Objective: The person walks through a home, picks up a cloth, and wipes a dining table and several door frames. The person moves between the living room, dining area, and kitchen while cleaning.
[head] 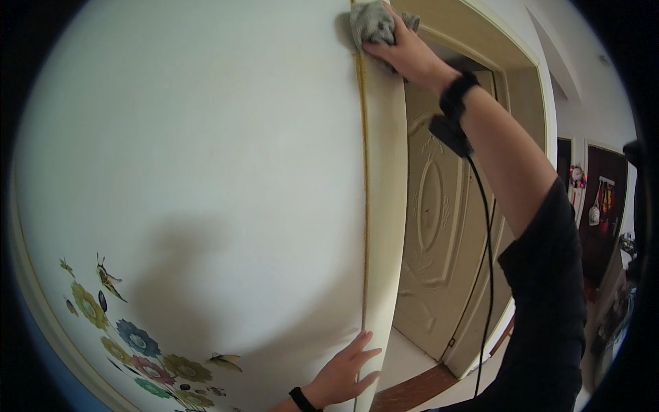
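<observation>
My right hand [406, 51] reaches up and presses a bunched grey cloth [371, 24] against the top visible part of a cream door casing [383, 154]. Lower down, my left hand [344, 368] rests with fingers spread on the same casing, holding nothing. A yellowish-brown line [364, 134] runs along the seam between the casing and the white wall [206, 129]. Part of the cloth is hidden behind my right fingers. Black bands circle both wrists; from the right one a small dark box [449, 135] and a black cable [486, 232] hang.
Beyond the casing, a cream panelled door [432, 206] stands ajar over a reddish-brown threshold [417, 387]. Flower and butterfly decals [138, 338] decorate the wall's lower left. Far right, a dark door [602, 206] has items hanging on it, with clutter [615, 329] below.
</observation>
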`<state>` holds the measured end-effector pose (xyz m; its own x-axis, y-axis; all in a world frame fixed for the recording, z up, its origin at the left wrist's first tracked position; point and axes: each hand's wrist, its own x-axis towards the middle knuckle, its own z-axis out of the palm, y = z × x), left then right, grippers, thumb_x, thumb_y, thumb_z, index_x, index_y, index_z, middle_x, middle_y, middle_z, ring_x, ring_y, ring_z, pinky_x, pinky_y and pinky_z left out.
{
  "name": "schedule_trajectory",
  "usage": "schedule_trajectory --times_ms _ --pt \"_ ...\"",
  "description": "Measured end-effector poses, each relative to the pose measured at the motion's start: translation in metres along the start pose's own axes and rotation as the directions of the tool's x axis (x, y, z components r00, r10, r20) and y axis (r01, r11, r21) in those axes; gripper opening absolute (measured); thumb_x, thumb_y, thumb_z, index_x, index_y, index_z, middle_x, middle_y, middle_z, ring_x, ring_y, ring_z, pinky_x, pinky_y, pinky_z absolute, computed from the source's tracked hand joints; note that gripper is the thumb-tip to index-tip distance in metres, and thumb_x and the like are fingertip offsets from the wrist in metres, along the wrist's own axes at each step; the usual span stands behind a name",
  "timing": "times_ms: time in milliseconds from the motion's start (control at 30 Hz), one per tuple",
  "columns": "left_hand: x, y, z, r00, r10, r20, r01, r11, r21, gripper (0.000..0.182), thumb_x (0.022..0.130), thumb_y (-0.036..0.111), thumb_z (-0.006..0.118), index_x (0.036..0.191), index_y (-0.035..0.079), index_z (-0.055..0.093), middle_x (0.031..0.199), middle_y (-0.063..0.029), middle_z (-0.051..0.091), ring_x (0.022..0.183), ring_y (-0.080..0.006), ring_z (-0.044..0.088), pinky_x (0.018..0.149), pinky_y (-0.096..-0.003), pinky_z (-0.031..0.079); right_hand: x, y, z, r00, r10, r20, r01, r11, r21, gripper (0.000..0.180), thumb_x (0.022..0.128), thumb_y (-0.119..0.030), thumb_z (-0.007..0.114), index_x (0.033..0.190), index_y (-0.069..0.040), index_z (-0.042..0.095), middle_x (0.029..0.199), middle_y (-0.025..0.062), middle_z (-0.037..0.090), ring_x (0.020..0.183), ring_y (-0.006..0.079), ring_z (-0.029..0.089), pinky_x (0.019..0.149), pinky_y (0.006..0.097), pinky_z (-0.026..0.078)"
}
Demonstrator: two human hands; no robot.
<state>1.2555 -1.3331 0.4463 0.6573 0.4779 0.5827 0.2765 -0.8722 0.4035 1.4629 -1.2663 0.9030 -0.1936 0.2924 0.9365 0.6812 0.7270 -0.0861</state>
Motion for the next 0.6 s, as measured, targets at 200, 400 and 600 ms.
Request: schedule_trajectory --times_ms 200,400,600 --pt "-0.007 -0.005 -0.002 0.996 0.055 -0.069 -0.052 0.997 0.05 0.046 0.09 0.021 0.067 0.131 0.005 0.054 0.15 -0.0212 0.037 0.14 -0.037 0.034 0.109 -0.0467 0.037 0.011 0.016 0.029 0.978 -0.041 -0.207 0.012 0.99 -0.138 0.074 0.089 -0.034 0.064 0.151 -0.018 0.026 0.137 0.0326 0.04 0.127 0.0483 0.041 0.11 0.0468 0.036" --pt "-0.003 0.001 -0.006 0.977 0.12 -0.178 -0.121 0.993 0.006 0.035 0.087 0.016 0.069 0.119 0.004 0.061 0.141 -0.0246 0.046 0.135 -0.0401 0.04 0.107 -0.0456 0.04 -0.124 0.019 0.05 0.991 -0.129 -0.031 0.12 0.972 -0.202 0.079 0.091 -0.016 0.063 0.154 -0.02 0.016 0.149 0.0274 0.023 0.139 0.0453 0.028 0.114 0.0442 0.031" --pt "0.004 0.004 -0.014 0.964 0.161 -0.21 -0.165 0.986 -0.005 0.034 0.086 0.017 0.069 0.117 0.004 0.062 0.139 -0.0254 0.048 0.133 -0.041 0.042 0.106 -0.0452 0.04 -0.094 0.009 0.032 0.987 -0.154 0.049 0.162 0.948 -0.275 0.079 0.091 -0.018 0.063 0.154 -0.021 0.017 0.151 0.0271 0.02 0.138 0.0464 0.029 0.114 0.0446 0.032"
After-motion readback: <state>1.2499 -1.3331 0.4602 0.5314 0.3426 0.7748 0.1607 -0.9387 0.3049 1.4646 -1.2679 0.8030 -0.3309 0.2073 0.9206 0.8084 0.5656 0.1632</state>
